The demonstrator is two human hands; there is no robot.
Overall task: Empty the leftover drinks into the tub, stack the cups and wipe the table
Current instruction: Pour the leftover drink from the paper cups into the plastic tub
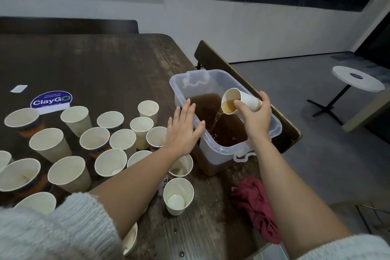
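Observation:
A clear plastic tub [179, 88] holding brown liquid stands at the table's right edge. My right hand [256, 115] grips a white paper cup [242, 99] tipped over the tub, and brown drink streams out of it. My left hand [183, 131] has its fingers straight and its palm against the tub's left rim. Several white paper cups [123, 140] stand upright on the dark wooden table [101, 65], left of the tub. One cup [178, 195] stands nearer me. A red cloth [256, 207] lies crumpled by the table's right edge.
Drops of liquid wet the table near the closest cup. A blue ClayGo sticker [51, 100] and a white card [19, 88] lie at the left. A dark chair back [213, 57] stands behind the tub. A small round white table [357, 78] stands on the floor at right.

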